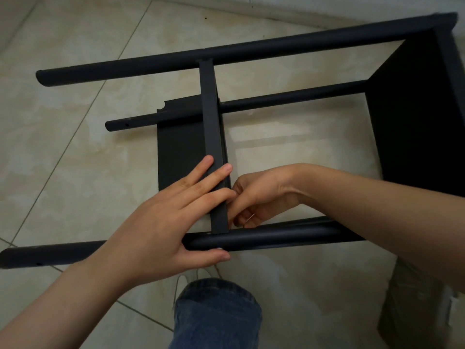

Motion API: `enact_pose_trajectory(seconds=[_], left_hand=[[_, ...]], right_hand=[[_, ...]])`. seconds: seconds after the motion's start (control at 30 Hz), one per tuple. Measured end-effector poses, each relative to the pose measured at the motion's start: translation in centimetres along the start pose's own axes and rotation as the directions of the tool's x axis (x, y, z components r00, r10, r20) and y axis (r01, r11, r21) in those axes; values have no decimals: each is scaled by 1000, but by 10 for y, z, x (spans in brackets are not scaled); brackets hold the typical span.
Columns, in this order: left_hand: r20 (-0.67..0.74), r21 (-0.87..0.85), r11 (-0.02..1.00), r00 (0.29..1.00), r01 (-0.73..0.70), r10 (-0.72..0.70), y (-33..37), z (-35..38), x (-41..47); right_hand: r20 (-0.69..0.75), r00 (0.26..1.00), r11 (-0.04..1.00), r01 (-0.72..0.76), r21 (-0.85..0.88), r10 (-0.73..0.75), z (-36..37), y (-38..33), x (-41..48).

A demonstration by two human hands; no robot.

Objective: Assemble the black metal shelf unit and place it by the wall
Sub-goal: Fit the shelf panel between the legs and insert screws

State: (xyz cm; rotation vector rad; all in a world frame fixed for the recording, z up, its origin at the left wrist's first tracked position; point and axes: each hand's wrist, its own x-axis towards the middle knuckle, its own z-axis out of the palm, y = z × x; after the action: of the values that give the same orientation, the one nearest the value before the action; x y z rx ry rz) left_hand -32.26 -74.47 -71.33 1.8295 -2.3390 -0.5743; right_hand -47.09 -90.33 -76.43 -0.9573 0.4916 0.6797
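The shelf unit (276, 47) lies on its side on the tiled floor (75, 122), its poles running left to right under both hands. The wall (276, 6) is beyond the far pole.

The left hand (161, 222) lies flat over the joint where the middle panel (210, 109) meets the near pole (276, 235). Its fingers (198, 172) are straight and spread, resting along the panel's upturned edge. The thumb lies straight along the pole's near side, its tip just beside a small silver screw head (219, 248).

The right hand (256, 197) sits just right of those fingers, on the other side of the panel's edge and just above the near pole. Its fingers are curled in tight, and a thin silver bit (250, 217) shows among them. What that bit is cannot be told.

The end panel (415, 109) stands well right of both hands. Below the thumb are a jeans knee (216, 311) and a pale shoe (183, 278).
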Motion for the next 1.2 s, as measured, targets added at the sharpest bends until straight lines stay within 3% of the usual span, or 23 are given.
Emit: enact_pose_trajectory(seconds=[1.2], left_hand=[[-6, -4, 1000, 1000, -9, 9, -1, 1, 0]], right_hand=[[17, 1000, 1000, -14, 3, 14, -1, 2, -1]])
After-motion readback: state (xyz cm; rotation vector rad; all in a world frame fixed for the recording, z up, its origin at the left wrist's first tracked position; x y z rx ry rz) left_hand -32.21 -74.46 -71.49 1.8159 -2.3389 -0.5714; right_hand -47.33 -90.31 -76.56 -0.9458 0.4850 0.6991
